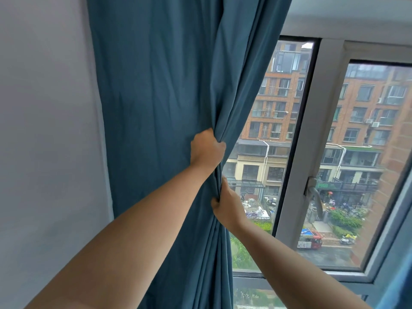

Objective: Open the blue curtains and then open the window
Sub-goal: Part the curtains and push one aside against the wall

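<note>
The blue curtain (pixel 160 103) hangs bunched at the left of the window, its right edge gathered into folds. My left hand (pixel 208 150) is shut on that gathered edge at mid height. Just below it, my right hand (pixel 227 204) pinches the same edge from the window side. To the right the window (pixel 376 152) shows, shut in its grey-white frame, with a grey lever handle (pixel 315 196) pointing down on the sash's left stile. A fixed pane (pixel 274 139) lies between curtain and sash.
A plain pale wall (pixel 44 141) fills the left side. A sliver of blue fabric (pixel 399 286) shows at the bottom right corner. Brick apartment blocks and a street lie outside the glass.
</note>
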`<state>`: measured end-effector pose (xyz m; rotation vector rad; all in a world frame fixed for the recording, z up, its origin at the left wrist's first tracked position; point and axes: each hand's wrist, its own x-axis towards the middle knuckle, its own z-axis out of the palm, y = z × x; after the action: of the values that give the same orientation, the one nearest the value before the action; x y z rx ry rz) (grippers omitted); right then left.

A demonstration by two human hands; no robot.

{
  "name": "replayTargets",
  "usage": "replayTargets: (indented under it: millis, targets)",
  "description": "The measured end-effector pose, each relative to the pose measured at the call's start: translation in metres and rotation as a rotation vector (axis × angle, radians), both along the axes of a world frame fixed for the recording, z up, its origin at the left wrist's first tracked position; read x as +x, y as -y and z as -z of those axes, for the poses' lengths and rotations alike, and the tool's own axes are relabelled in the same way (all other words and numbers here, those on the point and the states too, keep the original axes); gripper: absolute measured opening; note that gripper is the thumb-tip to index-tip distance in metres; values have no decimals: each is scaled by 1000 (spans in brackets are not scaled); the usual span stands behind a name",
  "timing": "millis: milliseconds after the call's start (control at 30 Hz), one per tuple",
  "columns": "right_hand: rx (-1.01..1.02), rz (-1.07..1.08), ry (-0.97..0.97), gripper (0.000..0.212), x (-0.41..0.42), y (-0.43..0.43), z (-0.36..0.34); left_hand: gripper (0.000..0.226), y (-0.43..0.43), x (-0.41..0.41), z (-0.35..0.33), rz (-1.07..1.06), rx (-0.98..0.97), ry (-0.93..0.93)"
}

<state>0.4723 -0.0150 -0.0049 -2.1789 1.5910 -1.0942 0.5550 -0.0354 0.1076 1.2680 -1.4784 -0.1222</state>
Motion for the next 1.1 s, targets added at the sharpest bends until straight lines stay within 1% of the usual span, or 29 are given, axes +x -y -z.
replayTargets:
  millis: [67,133,200,267,367,500,633,733,867,900,1000,1067,1100]
  targets:
    - [10,25,15,72,5,2,1,6,4,5,1,29,-2,11]
    - [38,45,23,72,12,6,3,10,10,12,2,60,-13,5]
    - [62,41,-11,69,17,8,4,12,13,18,4,73,-26,8]
    - [79,18,-58,68,23,12,3,11,17,26,4,69,-35,15]
    - [116,-48,-58,72,33,16,0,10,20,38,5,51,-39,10]
    - [129,-112,-78,74,52,18,-5,15,19,61,8,21,-63,-16]
    - [156,-137,-87,74,65,21,-3,9,16,76,8,0,-76,-31]
    - [166,-141,-55,69,59,19,-3,9,14,74,7,23,-36,-44]
    - [98,-102,5,54,45,12,-6,15,7,63,5,90,22,-70]
    - [77,-92,41,55,44,10,-8,17,4,61,5,113,36,-76]
    - [25,-48,175,69,45,7,-14,17,-2,59,3,166,88,-75]
    - [10,-15,196,75,48,5,-14,19,-6,63,7,210,125,-30]
    - [1,-2,189,74,49,4,-14,20,-8,66,13,225,125,-16]
